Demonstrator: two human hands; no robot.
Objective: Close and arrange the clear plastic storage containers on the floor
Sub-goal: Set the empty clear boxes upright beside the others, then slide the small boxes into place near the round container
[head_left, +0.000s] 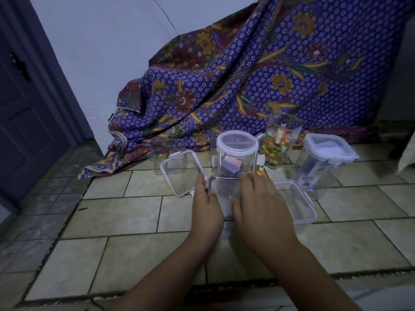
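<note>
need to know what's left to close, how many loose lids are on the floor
2 clearly. A square lid lies left of the hands, touched by the left hand. A rectangular lid lies right of the right hand. Another may be hidden under the hands.

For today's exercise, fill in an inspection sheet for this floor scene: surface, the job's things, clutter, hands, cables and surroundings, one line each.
Surface: tiled floor, bare in front.
Job's things: round jar lidded, side clips out; square jar lidded; sweets jar without a lid; small container between the hands; loose lid at left; shallow tub at right, open.
Clutter: nothing seen.
Hands: left hand and right hand rest on the small container; grip unclear.
Cables: thin wire on the wall.
Surroundings: patterned cloth draped behind, door at left.
</note>
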